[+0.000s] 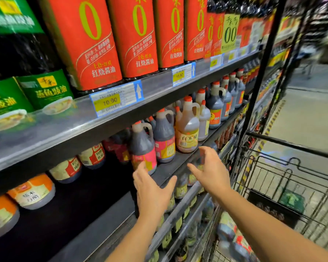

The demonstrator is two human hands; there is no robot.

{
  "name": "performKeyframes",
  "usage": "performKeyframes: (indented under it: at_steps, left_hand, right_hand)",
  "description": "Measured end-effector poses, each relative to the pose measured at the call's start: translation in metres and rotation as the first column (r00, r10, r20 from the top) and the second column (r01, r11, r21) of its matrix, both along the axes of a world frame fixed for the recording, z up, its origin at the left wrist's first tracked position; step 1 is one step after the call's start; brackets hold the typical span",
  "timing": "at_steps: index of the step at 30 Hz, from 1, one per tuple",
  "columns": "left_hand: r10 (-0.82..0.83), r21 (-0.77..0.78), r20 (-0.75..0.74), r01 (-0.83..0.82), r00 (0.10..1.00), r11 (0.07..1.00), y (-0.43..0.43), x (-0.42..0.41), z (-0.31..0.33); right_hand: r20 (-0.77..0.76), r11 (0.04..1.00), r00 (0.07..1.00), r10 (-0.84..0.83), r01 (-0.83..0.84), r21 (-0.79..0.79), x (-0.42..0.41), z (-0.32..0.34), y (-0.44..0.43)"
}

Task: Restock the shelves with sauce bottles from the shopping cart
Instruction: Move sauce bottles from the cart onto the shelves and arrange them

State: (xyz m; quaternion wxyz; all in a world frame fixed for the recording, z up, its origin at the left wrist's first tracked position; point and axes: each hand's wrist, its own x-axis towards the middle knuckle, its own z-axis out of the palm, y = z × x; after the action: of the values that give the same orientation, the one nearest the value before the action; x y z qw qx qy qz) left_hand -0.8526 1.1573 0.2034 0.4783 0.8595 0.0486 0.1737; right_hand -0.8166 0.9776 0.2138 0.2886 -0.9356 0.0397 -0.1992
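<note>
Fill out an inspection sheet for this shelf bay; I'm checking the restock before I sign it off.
Surface: middle shelf, dark, with a bare strip along its front.
Job's things: jugs with handles stand in rows on it; blurred bottles lie in the cart.
Clutter: nothing seen.
Grips: left hand open, fingertips at the pink-label jug, contact unclear; right hand open, empty.
Cables: nothing seen.
Surroundings: red bottles and price tags on the shelf above; aisle floor to the right.
</note>
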Motion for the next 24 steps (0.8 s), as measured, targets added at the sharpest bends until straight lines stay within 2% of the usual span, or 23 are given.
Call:
performKeyframes:
  at_steps: [5, 12, 17, 24]
  left_hand:
    - [-0.211, -0.02, 0.024, 0.211, 0.977, 0.977, -0.047, -0.013, -0.014]
    - [-0.465, 0.021, -0.187, 0.477, 0.865, 0.879, -0.131, -0.011, -0.066]
    - [-0.548, -0.004, -0.347, 0.583, 0.761, 0.812, -0.193, 0.0, -0.125]
    - [-0.517, 0.036, -0.602, 0.667, 0.609, 0.744, -0.267, 0.022, -0.229]
  right_hand:
    - [-0.082, 0.99, 0.987, -0.135, 0.137, 0.023, -0.05, -0.025, -0.057]
    - [-0.236, 0.925, 0.912, -0.337, 0.367, 0.096, -0.103, -0.084, -0.144]
    - [-0.426, 0.855, 0.815, -0.393, 0.494, 0.157, -0.124, -0.159, -0.211]
    - [-0.681, 0.725, 0.638, -0.359, 0.65, 0.227, -0.134, -0.268, -0.284]
